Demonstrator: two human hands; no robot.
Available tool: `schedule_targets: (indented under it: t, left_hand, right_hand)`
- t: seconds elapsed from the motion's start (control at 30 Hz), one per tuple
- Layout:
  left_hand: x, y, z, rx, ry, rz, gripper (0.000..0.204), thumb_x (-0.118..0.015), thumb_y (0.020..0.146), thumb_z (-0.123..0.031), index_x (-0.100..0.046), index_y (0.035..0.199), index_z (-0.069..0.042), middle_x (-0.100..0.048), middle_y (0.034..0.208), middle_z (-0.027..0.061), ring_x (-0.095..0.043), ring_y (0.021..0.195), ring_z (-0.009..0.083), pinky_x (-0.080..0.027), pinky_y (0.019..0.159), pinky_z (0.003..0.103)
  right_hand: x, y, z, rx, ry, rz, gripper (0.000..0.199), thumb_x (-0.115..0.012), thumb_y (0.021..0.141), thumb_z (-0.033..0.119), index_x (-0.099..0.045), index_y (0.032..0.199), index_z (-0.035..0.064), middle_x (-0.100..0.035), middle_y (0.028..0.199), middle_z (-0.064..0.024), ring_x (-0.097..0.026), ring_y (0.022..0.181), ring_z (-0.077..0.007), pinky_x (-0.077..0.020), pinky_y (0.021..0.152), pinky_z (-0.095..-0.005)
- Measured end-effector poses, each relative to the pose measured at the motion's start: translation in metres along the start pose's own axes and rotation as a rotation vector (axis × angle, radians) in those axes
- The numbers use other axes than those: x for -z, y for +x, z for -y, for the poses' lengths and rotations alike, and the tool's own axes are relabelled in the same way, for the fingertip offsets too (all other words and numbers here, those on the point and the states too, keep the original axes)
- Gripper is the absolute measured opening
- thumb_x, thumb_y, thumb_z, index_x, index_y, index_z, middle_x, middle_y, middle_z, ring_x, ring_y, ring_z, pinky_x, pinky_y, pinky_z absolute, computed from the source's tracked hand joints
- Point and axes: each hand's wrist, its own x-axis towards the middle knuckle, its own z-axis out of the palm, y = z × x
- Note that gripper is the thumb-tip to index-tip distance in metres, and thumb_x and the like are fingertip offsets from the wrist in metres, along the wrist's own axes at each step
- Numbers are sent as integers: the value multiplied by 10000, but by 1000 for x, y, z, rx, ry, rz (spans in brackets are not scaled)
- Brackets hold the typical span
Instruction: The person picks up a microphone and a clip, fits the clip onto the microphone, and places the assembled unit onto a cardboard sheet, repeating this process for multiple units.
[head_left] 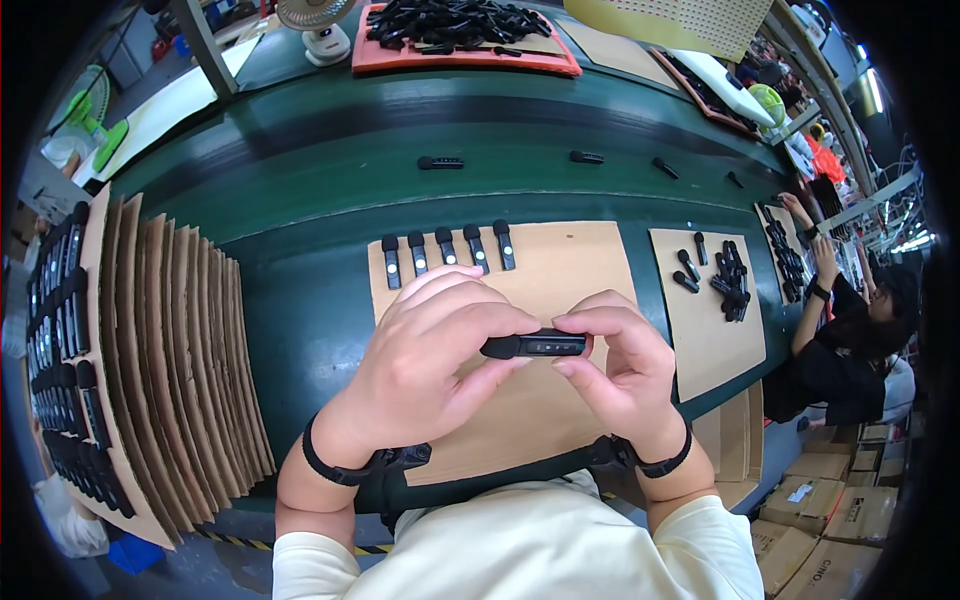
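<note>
Between both hands, above a cardboard sheet point(545, 405), a small black clip-on microphone point(553, 345) with a rounded foam tip lies level, its tip to the left. My left hand point(430, 350) pinches the foam end with thumb and forefinger. The other end sits between the thumb and forefinger of my right hand point(625, 365). Beyond my left hand, several like microphones point(445, 248) stand in a row along the sheet's far edge, most showing a pale round dot. My left fingers partly cover the lower ends of some.
Upright cardboard sheets point(190, 350) stand at left, the outermost loaded with microphones point(75, 300). Loose microphones point(735, 280) lie on another sheet at right. More ride the green belt point(520, 125). An orange tray point(470, 67) sits at the back. A co-worker point(850, 340) works at right.
</note>
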Motion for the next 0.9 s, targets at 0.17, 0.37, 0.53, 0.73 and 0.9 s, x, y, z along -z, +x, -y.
schedule_targets:
  t: [0.17,0.37,0.53,0.73,0.9]
  left_hand:
    - [-5,-2,2,66,-36,1,226,-747,728,-57,-648,931,-47,-633,860,90,-604,826,295,-459,887,418]
    - [-16,-3,6,92,-52,80,300,-728,674,-1,-636,960,-12,-655,918,117,-626,853,291,-472,860,405]
    - [-15,-3,9,67,-19,105,298,-707,691,16,-626,975,-20,-651,962,123,-620,904,291,-478,827,393]
    - [1,-3,23,100,8,35,233,-729,776,-81,-640,984,-24,-623,941,128,-608,899,320,-489,811,380]
    - [32,-5,56,281,20,-140,197,-714,812,-100,-652,966,4,-650,921,113,-640,888,244,-506,792,322]
  right_hand:
    - [-3,3,0,65,-30,-10,293,-723,766,-44,-626,1043,-27,-602,960,-116,-556,810,-171,-451,722,-262]
    - [-4,7,7,158,-100,-32,288,-723,756,-52,-631,1026,-17,-608,950,-119,-584,817,-186,-477,690,-279]
    - [-1,15,4,281,-207,49,256,-714,774,-43,-626,1014,-36,-625,949,-147,-604,833,-207,-494,725,-295]
    - [4,26,-16,76,-166,108,250,-718,777,-21,-627,1010,-26,-649,969,-133,-630,838,-214,-510,749,-284]
    - [17,43,-59,-105,-358,163,243,-718,772,-13,-625,996,-9,-658,999,-115,-655,868,-212,-526,764,-281]
